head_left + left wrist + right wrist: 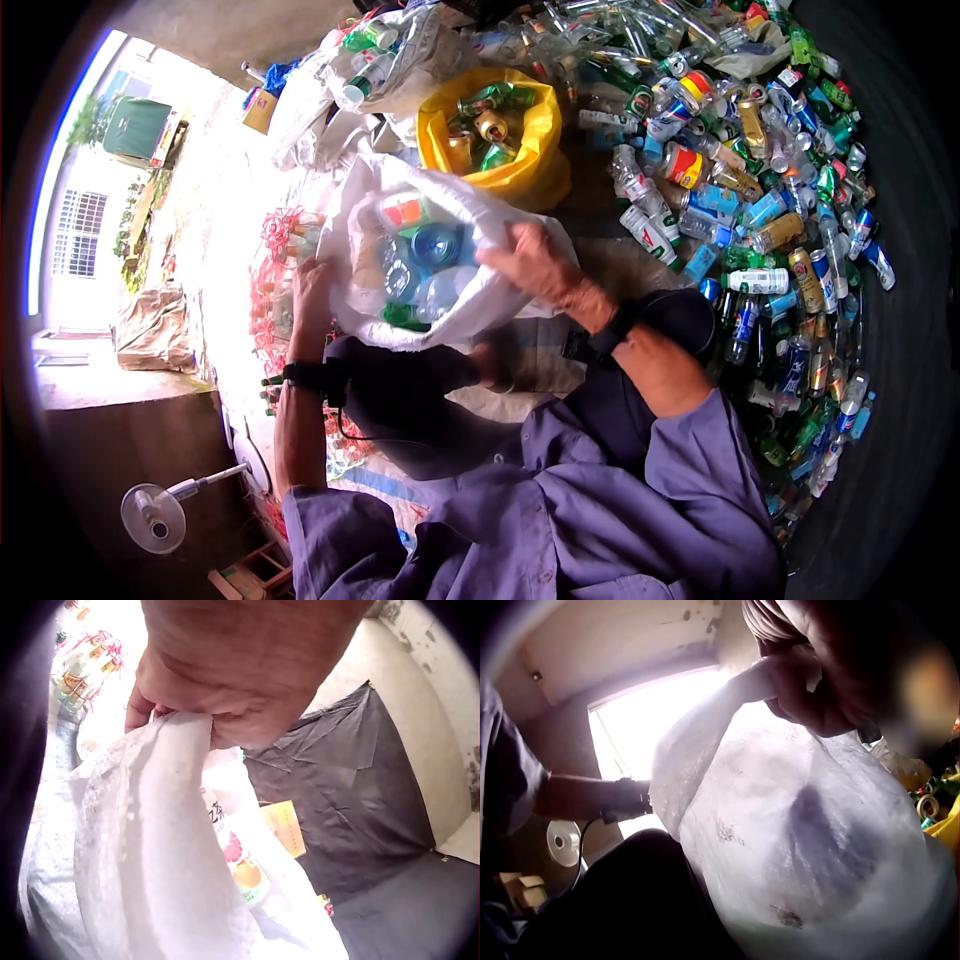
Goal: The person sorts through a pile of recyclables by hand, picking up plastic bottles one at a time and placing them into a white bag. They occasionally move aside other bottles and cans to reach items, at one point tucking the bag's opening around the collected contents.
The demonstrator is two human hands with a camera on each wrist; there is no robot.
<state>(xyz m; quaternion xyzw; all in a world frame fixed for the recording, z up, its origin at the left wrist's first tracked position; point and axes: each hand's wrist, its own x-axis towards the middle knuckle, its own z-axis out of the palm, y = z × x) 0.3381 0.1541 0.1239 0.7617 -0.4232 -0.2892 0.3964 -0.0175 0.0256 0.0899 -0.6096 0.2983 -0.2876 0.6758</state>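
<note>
A white woven sack (462, 192) stands in front of the person, its mouth spread wide. My left hand (313, 288) grips the sack's left rim; the left wrist view shows the rim folded under the curled fingers (139, 709). On the opposite side, my right hand (538, 262) holds the rim, which is bunched in its grasp in the right wrist view. Inside lie a blue plastic bottle (436, 245), clear bottles (400, 282), a green one (404, 316) and a bottle with a fruit label (244, 866). The sack's lower contents show only as dark shapes through its wall.
Just beyond stands a yellow bag (545, 150) holding cans and green bottles. A large heap of bottles and cans (740, 200) spreads along the right. Bottles tied with red string (278, 300) stand at the left, and a white fan (154, 518) is lower left.
</note>
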